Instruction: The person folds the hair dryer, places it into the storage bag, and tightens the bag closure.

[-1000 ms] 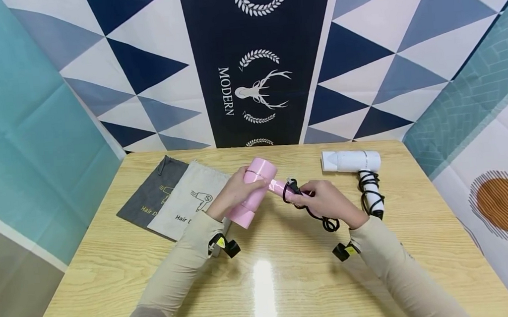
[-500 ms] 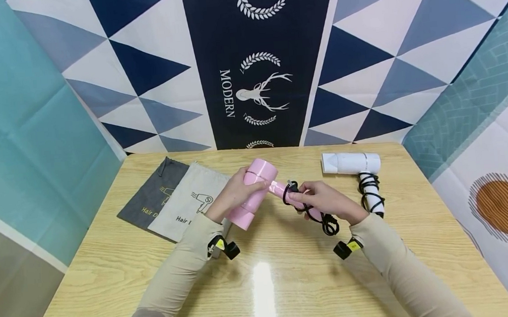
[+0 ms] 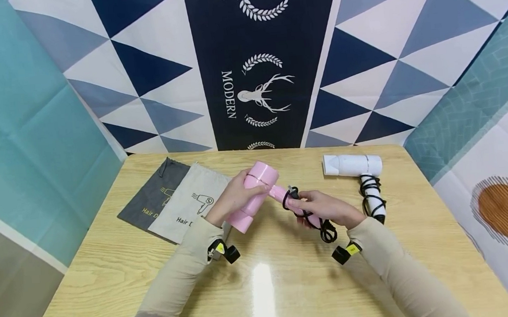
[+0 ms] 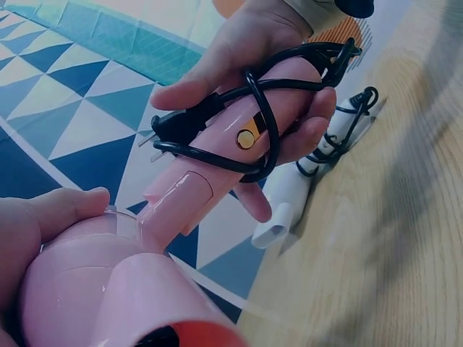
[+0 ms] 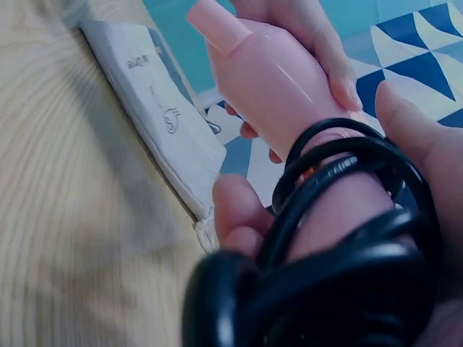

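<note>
A pink hair dryer (image 3: 254,205) is held above the table between both hands, its barrel tilted. My left hand (image 3: 235,196) grips the barrel, the thumb lying over it near the handle joint. My right hand (image 3: 327,206) holds the handle from below in the left wrist view, fingers curled round its far side. A black power cord (image 4: 269,130) loops around the handle, and its two-pin plug (image 4: 181,129) sits beside the right thumb. More cord coils (image 5: 347,170) cover much of the handle in the right wrist view.
A white hair dryer (image 3: 350,165) with black cord wound on its handle lies at the back right. At the back left, a light drawstring pouch (image 3: 183,199) partly overlaps a dark grey pouch (image 3: 149,191) on the wooden table (image 3: 220,300). Patterned cloths hang behind.
My right hand has shifted slightly down along the handle, and the dangling cord loop has swung in closer to it. The left hand keeps its grip on the barrel.
</note>
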`<state>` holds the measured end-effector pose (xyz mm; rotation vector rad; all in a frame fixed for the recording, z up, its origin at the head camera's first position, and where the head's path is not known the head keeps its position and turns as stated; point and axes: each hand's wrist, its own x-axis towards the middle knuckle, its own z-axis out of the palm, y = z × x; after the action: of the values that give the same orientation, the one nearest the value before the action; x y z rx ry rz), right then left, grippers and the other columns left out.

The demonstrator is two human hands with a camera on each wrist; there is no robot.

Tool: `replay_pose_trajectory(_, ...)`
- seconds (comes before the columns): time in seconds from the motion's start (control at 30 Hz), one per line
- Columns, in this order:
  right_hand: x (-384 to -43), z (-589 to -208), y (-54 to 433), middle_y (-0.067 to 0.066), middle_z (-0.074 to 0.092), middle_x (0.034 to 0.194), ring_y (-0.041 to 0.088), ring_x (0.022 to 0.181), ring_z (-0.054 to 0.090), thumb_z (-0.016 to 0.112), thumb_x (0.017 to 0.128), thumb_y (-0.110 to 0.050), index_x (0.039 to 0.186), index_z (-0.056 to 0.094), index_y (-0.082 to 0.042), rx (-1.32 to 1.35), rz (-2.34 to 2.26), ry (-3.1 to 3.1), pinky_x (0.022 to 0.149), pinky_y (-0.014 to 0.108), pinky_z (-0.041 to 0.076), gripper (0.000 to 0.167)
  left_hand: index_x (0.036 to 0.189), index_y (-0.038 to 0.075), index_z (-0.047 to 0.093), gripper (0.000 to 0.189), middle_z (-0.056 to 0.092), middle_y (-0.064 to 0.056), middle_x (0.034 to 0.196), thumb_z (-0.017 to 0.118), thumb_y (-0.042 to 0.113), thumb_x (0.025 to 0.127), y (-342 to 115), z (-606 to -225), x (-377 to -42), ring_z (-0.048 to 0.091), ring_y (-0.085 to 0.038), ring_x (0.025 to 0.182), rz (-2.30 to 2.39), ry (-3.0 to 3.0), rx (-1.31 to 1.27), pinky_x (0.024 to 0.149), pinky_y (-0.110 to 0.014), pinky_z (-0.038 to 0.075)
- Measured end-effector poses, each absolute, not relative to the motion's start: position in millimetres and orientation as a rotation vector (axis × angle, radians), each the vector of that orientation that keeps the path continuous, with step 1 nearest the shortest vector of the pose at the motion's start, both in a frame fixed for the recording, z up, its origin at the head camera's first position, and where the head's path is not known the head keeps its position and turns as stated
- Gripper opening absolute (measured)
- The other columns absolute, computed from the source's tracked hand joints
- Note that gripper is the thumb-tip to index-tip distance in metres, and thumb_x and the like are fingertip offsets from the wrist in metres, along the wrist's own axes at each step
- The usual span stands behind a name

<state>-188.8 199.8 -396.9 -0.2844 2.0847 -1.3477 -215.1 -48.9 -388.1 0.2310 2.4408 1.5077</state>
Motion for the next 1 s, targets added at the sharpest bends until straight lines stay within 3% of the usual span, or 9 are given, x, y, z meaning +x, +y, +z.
replay_pose_trajectory(0.2, -182, -401, 197, 0.008, 0.06, 0.073, 0.014, 0.057, 0.057, 0.055, 0.098, -0.041, 0.091, 0.052, -0.001, -0.281, -1.384, 2.103, 0.054, 0.026, 0.049, 0.041, 0.15, 0.009, 0.034, 0.081, 0.061, -0.019, 0.12, 0.072, 0.037, 0.085, -47, -390, -213, 0.065, -0.026, 0.088, 1.487, 2.469, 0.237, 0.064, -0.033, 0.055)
replay_pose_trajectory(0.37, -178, -398, 192, 0.004, 0.056, 0.067, 0.013, 0.053, 0.054, 0.059, 0.096, -0.04, 0.082, 0.049, -0.005, -0.229, -1.43, 2.164, 0.052, 0.027, 0.049, 0.039, 0.15, 0.01, 0.034, 0.08, 0.061, -0.017, 0.121, 0.071, 0.041, 0.085, -46, -388, -212, 0.064, -0.025, 0.09, 1.487, 2.521, 0.236, 0.067, -0.032, 0.054)
replay_pose_trajectory(0.63, -173, -397, 186, 0.0, 0.05, 0.065, 0.011, 0.053, 0.051, 0.061, 0.095, -0.031, 0.091, 0.055, 0.001, -0.135, -1.526, 2.185, 0.048, 0.024, 0.045, 0.033, 0.147, 0.011, 0.039, 0.077, 0.062, -0.015, 0.118, 0.07, 0.045, 0.085, -42, -390, -208, 0.063, -0.025, 0.09, 1.499, 2.596, 0.214, 0.067, -0.031, 0.051)
replay_pose_trajectory(1.0, -170, -394, 186, 0.001, 0.052, 0.061, 0.011, 0.048, 0.05, 0.061, 0.094, -0.028, 0.091, 0.057, 0.002, -0.096, -1.581, 2.238, 0.046, 0.024, 0.043, 0.031, 0.146, 0.014, 0.042, 0.077, 0.065, -0.013, 0.116, 0.069, 0.049, 0.083, -36, -386, -208, 0.063, -0.024, 0.087, 1.489, 2.677, 0.19, 0.065, -0.031, 0.048)
